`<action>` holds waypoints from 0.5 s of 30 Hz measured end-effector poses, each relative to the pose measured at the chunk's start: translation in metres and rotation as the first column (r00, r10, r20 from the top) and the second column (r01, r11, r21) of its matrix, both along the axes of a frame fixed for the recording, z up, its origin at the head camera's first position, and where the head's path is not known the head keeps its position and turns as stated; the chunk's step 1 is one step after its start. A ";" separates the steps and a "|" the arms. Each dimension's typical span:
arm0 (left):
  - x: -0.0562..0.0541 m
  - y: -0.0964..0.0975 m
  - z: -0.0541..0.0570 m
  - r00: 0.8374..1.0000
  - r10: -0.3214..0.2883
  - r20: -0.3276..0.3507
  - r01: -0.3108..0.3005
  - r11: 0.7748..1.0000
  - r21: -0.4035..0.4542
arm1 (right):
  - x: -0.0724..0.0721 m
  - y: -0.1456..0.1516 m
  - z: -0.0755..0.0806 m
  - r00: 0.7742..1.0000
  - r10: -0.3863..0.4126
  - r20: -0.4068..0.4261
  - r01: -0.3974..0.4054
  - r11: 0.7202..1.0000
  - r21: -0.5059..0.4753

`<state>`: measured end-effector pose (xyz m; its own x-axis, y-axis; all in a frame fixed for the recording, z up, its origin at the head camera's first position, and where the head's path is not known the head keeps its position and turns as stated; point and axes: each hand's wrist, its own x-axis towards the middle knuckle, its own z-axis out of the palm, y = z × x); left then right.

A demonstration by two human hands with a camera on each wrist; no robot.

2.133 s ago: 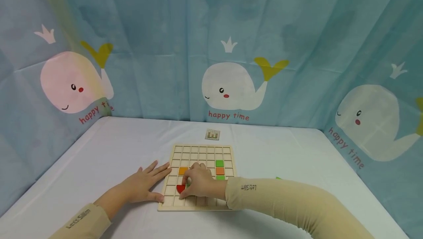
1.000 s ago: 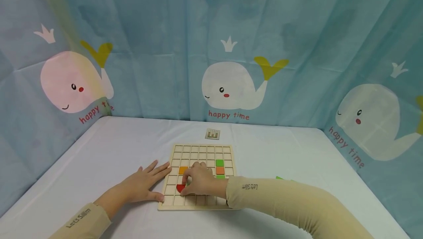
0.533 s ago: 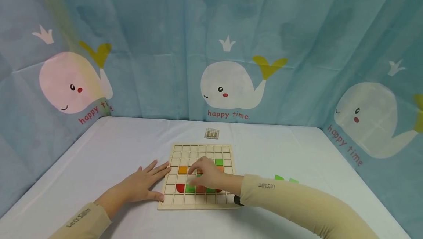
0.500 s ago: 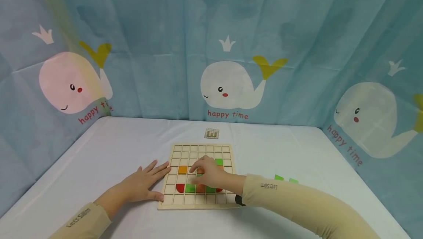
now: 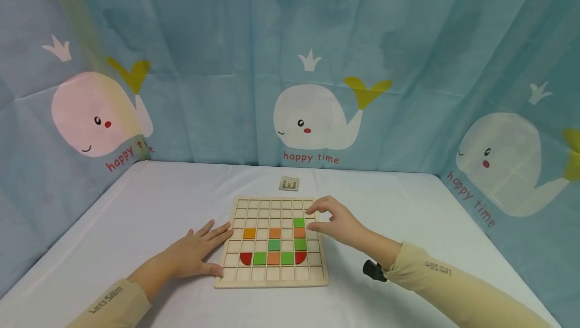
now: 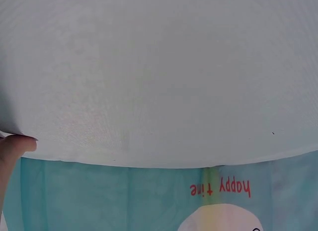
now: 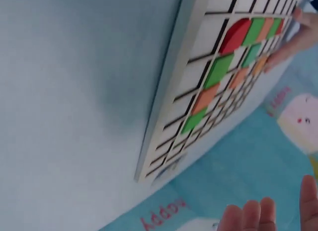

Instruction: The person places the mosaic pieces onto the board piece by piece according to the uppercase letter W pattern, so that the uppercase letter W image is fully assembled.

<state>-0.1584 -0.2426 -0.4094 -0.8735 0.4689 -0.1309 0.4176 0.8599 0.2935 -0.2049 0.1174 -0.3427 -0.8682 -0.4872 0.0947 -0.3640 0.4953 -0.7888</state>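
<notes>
In the head view my left hand (image 5: 195, 253) lies spread on the white cloth, its fingertips and thumb on the left edge of a wooden grid board (image 5: 272, 283). My right hand (image 5: 337, 221) hovers over the board's right side, thumb and fingers parted and nothing between them. Set in the grid is an E-like pattern lying on its back. Its bottom row has a red rounded tile (image 5: 246, 258) at the left, green and orange squares, and another red rounded tile (image 5: 300, 258) at the right. A teal square (image 5: 274, 245) and an orange square (image 5: 274, 233) rise in the middle.
A small pattern card (image 5: 289, 183) with a brown E-like figure lies behind the board. A black object (image 5: 374, 270) shows by my right wrist, under the sleeve. A blue whale-print curtain (image 5: 217, 116) hangs beyond the table's far edge.
My right hand has left the lower-left cells and moved right and up, uncovering the bottom row. The loose green tiles at the right are now hidden. My left hand has stayed put.
</notes>
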 end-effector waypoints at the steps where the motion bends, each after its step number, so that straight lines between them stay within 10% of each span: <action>1: 0.000 0.000 0.000 1.000 0.001 0.002 -0.001 1.000 0.003 | 0.000 0.007 0.002 1.000 -0.009 -0.009 0.009 1.000 0.004; 15: 0.000 -0.001 -0.002 1.000 0.011 0.003 -0.011 1.000 0.017 | -0.005 0.085 0.022 0.990 -0.141 -0.011 0.142 0.988 0.058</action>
<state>-0.1582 -0.2435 -0.4117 -0.8785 0.4612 -0.1250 0.4071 0.8593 0.3096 -0.2100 0.2025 -0.3208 -0.9281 -0.3644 0.0763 -0.2926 0.5870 -0.7548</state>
